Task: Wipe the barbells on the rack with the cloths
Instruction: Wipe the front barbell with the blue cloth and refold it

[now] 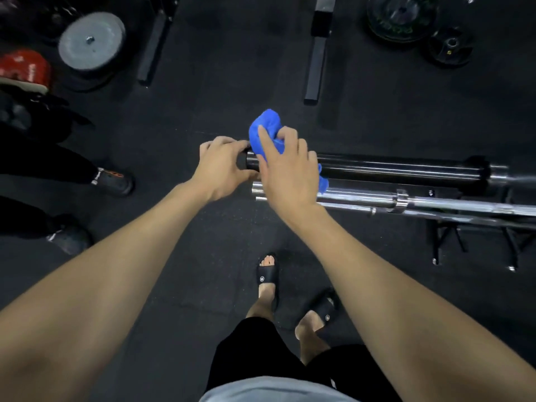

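A black barbell sleeve lies horizontally on a low rack, with chrome barbells stacked just in front of it. My left hand curls around the black sleeve's left end. My right hand grips a bunched blue cloth and holds it against the sleeve just right of the left hand. A corner of the cloth hangs below my palm onto the chrome bar.
Grey and red weight plates sit at the far left, black plates at the far right. Another person's shoes stand to the left. My sandalled feet are on the black rubber floor below the bars.
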